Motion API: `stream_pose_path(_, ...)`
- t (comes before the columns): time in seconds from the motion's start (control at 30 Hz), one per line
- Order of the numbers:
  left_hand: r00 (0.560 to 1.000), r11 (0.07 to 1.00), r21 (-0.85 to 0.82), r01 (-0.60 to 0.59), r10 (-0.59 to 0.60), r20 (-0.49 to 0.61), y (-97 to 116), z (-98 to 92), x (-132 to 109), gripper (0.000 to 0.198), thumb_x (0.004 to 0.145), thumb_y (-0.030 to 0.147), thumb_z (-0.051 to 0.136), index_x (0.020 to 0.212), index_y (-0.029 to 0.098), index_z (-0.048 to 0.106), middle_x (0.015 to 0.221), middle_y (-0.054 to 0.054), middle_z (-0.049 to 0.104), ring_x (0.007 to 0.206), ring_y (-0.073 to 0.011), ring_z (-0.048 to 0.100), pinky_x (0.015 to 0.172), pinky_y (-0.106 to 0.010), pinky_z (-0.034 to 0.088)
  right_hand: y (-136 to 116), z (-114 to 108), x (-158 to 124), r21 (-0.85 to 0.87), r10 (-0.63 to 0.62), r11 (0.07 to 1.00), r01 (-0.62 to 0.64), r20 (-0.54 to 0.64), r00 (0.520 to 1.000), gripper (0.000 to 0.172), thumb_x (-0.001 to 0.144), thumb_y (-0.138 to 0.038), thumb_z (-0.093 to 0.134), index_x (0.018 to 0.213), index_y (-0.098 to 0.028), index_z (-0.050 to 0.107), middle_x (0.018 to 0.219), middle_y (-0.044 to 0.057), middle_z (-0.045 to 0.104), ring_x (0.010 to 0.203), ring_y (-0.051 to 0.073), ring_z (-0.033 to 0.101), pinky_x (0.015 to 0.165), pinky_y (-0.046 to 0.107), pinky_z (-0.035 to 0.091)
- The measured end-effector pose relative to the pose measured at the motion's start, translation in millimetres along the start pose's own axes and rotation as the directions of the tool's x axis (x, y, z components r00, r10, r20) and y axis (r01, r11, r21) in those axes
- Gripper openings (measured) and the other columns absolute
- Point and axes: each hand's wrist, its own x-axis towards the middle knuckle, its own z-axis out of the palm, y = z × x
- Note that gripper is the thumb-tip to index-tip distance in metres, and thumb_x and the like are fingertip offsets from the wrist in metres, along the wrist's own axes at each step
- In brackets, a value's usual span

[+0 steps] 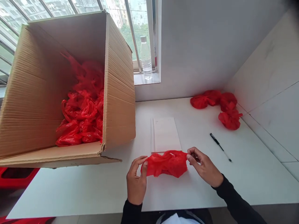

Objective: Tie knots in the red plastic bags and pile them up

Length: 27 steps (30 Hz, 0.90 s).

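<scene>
A crumpled red plastic bag point(167, 164) is stretched sideways between my two hands, low over the front part of the white table point(93, 189). My left hand point(137, 180) pinches its left end between thumb and fingers. At the opposite end, the thumb and fingertips of my right hand point(205, 166) grip a corner of the bag. Just behind the bag lies a pale notebook point(166, 133), its near edge partly covered by the red plastic.
A large open cardboard box point(120, 87) at left holds many red plastic bags point(81, 109). Several bunched red bags point(230, 119) lie at the back right. A black pen point(220, 146) rests right of the notebook. A water bottle point(146, 59) stands on the windowsill.
</scene>
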Motion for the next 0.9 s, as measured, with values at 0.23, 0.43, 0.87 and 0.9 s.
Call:
stream_pose_path(0.23, 0.941, 0.945, 0.162, -0.284, 0.242, 0.236, 6.0, 10.4, 8.4, 0.042, 0.092, 0.029, 0.058, 0.134, 0.031, 0.056, 0.128, -0.005, 0.065, 0.119, -0.0251, 0.059, 0.106, -0.047, 0.045, -17.8, 23.9, 6.8, -0.077, -0.108, 0.991, 0.107, 0.000, 0.994, 0.044, 0.080, -0.034, 0.073, 0.120, -0.026, 0.056, 0.111, 0.006, 0.063, 0.102, 0.025, 0.057, 0.093, 0.041, 0.046)
stream_pose_path(0.43, 0.988, 0.968, 0.232, -0.091, 0.117, -0.101, -14.0, -3.6, 19.8, 0.018, 0.091, 0.042, 0.060, 0.099, 0.028, 0.069, 0.098, -0.001, 0.072, 0.096, -0.0216, 0.066, 0.071, -0.028, 0.051, -20.4, 9.7, 10.7, -0.052, -0.078, 0.996, 0.071, -0.136, 0.988, 0.013, 0.090, -0.020, 0.053, 0.098, -0.024, 0.063, 0.095, 0.002, 0.067, 0.092, 0.020, 0.060, 0.085, 0.035, 0.047)
stream_pose_path(0.87, 0.969, 0.970, 0.193, -0.149, 0.183, -0.168, 27.4, -14.4, 11.2, 0.017, 0.095, 0.029, 0.057, 0.106, 0.025, 0.070, 0.102, -0.004, 0.055, 0.090, -0.0172, 0.056, 0.072, -0.026, 0.048, -31.5, -4.5, -17.3, 0.114, 0.016, 0.994, -0.004, -0.106, 0.994, 0.021, 0.099, -0.043, 0.048, 0.093, -0.024, 0.055, 0.086, 0.000, 0.059, 0.078, 0.017, 0.055, 0.074, 0.030, 0.047)
stream_pose_path(0.9, 0.957, 0.963, 0.215, -0.160, 0.205, -0.206, 27.4, -17.3, 9.8, 0.019, 0.095, 0.028, 0.058, 0.108, 0.026, 0.071, 0.102, -0.004, 0.054, 0.090, -0.0171, 0.055, 0.073, -0.027, 0.047, -32.7, -4.7, -19.9, 0.101, 0.016, 0.995, 0.000, -0.159, 0.987, 0.020, 0.099, -0.043, 0.048, 0.101, -0.025, 0.055, 0.094, 0.002, 0.061, 0.084, 0.018, 0.058, 0.078, 0.031, 0.048)
